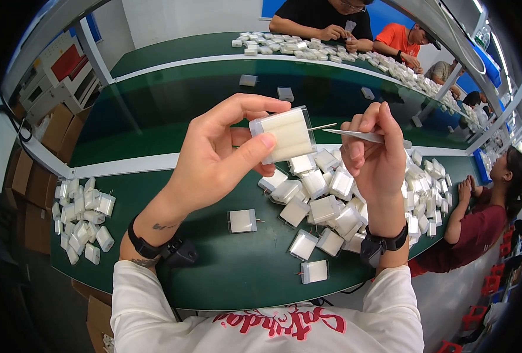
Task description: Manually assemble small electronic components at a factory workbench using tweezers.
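Note:
My left hand is closed round a flat, clear plastic case with a white filling, thumb on its front face and fingers behind. A thin metal pin sticks out of the case's right end. My right hand pinches a slim grey pointed tool, apparently tweezers, its tip just below the pin; I cannot tell whether they touch. Below both hands lies a heap of similar white-filled cases. One single case lies left of the heap, another nearer to me.
A smaller pile of cases sits at the green table's left end. Beyond a white rail runs a dark green belt carrying a few cases. Co-workers sit opposite; a person in dark red is at the right. Cardboard boxes stand left.

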Tool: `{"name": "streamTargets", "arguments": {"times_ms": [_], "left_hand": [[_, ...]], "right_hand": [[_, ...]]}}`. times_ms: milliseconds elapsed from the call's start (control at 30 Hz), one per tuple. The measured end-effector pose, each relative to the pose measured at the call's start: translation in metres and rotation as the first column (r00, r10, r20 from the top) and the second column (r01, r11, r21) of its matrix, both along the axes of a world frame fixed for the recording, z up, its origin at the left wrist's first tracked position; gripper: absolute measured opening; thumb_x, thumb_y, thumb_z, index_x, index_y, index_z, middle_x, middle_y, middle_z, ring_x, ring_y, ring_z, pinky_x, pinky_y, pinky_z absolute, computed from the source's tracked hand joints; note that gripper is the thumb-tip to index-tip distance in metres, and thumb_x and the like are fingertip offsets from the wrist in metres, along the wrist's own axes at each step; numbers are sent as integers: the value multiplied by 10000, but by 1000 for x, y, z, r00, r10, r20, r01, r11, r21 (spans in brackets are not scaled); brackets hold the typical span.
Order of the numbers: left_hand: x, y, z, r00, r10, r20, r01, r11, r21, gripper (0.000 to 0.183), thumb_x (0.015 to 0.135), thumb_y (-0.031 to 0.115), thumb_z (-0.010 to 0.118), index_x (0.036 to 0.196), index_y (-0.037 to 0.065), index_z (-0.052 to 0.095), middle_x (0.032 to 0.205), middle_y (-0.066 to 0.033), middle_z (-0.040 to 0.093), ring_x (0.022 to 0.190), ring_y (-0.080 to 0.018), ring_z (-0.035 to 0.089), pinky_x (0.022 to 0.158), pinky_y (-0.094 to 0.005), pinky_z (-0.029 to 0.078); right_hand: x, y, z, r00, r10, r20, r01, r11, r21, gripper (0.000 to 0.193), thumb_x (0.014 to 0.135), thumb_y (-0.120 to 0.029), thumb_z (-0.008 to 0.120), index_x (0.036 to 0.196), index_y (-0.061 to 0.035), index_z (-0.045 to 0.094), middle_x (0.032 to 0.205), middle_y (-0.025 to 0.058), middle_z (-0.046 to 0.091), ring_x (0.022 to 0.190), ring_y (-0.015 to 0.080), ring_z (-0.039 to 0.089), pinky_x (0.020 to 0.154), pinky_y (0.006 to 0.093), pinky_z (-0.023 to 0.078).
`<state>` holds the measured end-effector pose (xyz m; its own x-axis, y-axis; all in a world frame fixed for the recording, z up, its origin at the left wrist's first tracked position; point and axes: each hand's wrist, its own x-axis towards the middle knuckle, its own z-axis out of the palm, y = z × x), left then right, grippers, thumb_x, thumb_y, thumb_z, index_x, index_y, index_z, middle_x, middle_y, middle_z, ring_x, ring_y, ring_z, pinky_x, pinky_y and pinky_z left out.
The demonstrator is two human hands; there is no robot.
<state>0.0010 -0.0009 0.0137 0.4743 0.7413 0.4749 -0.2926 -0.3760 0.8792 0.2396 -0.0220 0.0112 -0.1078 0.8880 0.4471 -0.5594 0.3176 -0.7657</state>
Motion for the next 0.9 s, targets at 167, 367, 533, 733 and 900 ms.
{"name": "streamTargets", "arguments": {"times_ms": [167, 367, 533, 733, 900], "left_hand": [[0, 6, 0, 999, 23, -32, -23, 1000, -15, 341, 936, 83, 600, 1260, -15, 562, 1080, -89, 583, 864, -136, 659, 665, -262, 579], [1, 0, 2, 999, 24, -43, -24, 1000, -10, 347, 932, 87, 606, 1263, -10, 564, 1079, -89, 581, 871, -132, 657, 662, -260, 578], [1, 0, 2, 998, 1, -66, -2, 1000, -27, 343, 932, 84, 604, 1260, -8, 569, 1081, -82, 575, 885, -134, 659, 660, -255, 578], [1, 0, 0, 996, -18, -87, 16, 1000, -23, 327, 935, 75, 595, 1252, -4, 577, 1083, -74, 577, 897, -134, 662, 651, -246, 581], [0, 0, 1, 992, -19, -123, 16, 999, -31, 356, 920, 111, 608, 1245, -31, 574, 1161, -146, 616, 895, -169, 678, 645, -270, 600]], "right_hand": [[1, 0, 0, 997, -61, 50, 61, 998, -5, 341, 1028, -287, 462, 842, -20, 563, 610, 117, 594, 464, 129, 544, 410, 247, 455], [-4, 2, -3, 995, -24, 97, 26, 999, -19, 336, 1023, -290, 479, 841, -20, 562, 614, 115, 600, 468, 122, 549, 419, 241, 463], [-4, 2, -5, 996, 4, 89, -3, 1000, -17, 339, 1025, -293, 476, 848, -18, 567, 615, 115, 604, 464, 121, 548, 420, 241, 465], [-5, 0, -4, 993, 13, 117, -7, 999, -52, 342, 1022, -287, 485, 836, -16, 581, 593, 103, 599, 457, 119, 562, 413, 234, 462], [-5, 0, -1, 981, 28, 190, -18, 999, -51, 331, 1007, -267, 517, 803, -16, 588, 577, 95, 593, 436, 116, 554, 402, 228, 452]]}}
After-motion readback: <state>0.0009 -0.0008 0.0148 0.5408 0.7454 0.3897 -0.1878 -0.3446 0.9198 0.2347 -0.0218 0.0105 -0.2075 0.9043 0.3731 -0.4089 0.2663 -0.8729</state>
